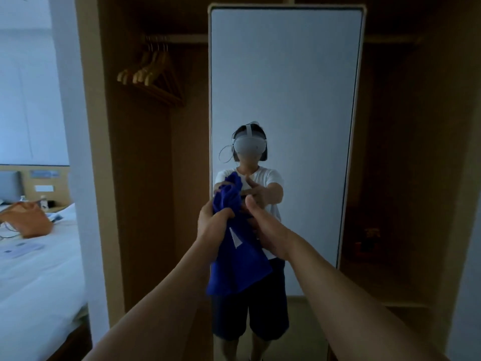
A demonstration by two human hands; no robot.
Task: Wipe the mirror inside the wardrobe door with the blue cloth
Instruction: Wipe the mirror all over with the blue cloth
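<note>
At the centre of the frame, the left hand (212, 220) is gripping the bunched upper part of the blue cloth (235, 259), fingers closed around it, while the rest is hanging down below the fist. The right hand (268, 230) is lying against the cloth's right edge with the thumb pointing up; whether its fingers are holding the fabric cannot be told. Both arms are reaching toward the tall mirror (286, 82), which is filling the middle of the frame and reflecting the person. Wooden hangers (153, 74) are hanging at upper left, and a bed (39, 269) is lying at lower left.
</note>
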